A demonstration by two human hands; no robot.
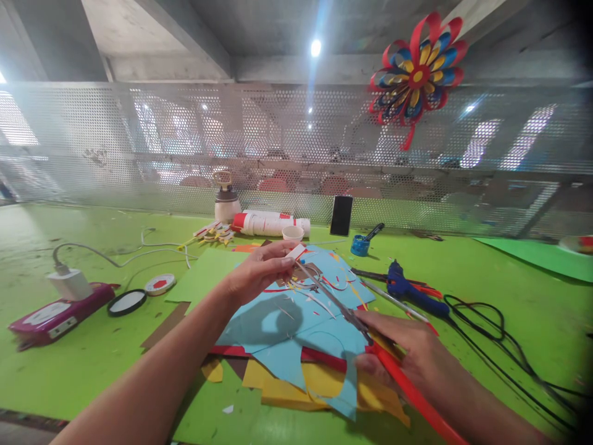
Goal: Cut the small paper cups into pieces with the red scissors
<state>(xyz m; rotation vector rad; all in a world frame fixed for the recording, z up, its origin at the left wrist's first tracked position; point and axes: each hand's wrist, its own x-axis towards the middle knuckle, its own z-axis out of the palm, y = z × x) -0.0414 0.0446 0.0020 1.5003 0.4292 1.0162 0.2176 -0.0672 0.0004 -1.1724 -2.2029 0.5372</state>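
Between the fingertips of my left hand (259,272) is a small white piece of paper (297,252) with a red edge. My right hand (403,346) grips red-handled scissors (345,312), whose blades point up and left to just below that piece. Whether the blades touch it, I cannot tell. Beneath both hands lie sheets of light blue paper (259,327), strewn with thin white and red strips and tiny scraps. Yellow paper pieces (287,389) stick out from under the blue sheets at the near side.
A blue glue gun (412,293) with a black cord lies to the right. Paper cups (273,224), a spray bottle (227,201), a phone (341,216) and a blue jar (360,245) stand behind. A purple power strip (58,315) sits left. A paper flower (418,76) hangs above.
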